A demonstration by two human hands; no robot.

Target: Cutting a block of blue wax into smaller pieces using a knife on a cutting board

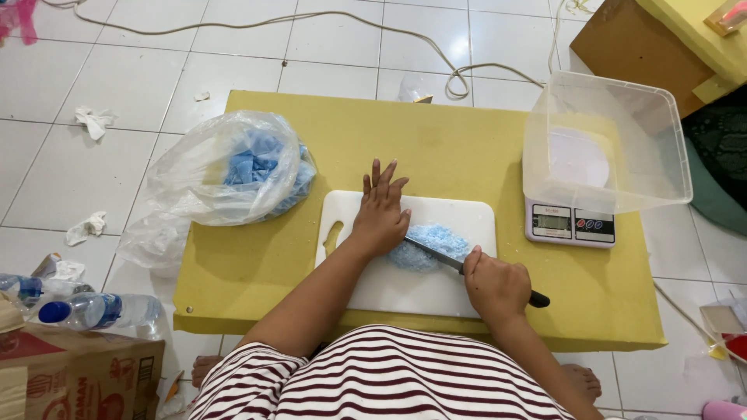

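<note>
My right hand (495, 285) grips the black handle of a knife (433, 253) whose blade lies across a pile of light blue shredded material (440, 238). The pile sits on a white cutting board (405, 292) on a low yellow table (327, 132). My left hand (380, 211) lies flat on the board with fingers spread, pressing on the left edge of the pile and the blade's tip.
A clear plastic bag of blue pieces (241, 167) rests on the table's left. A clear tub (607, 140) stands on a white digital scale (569, 224) at right. Water bottles (93, 309) and a cardboard box (78, 373) sit on the tiled floor at left; a cable (459, 74) lies behind.
</note>
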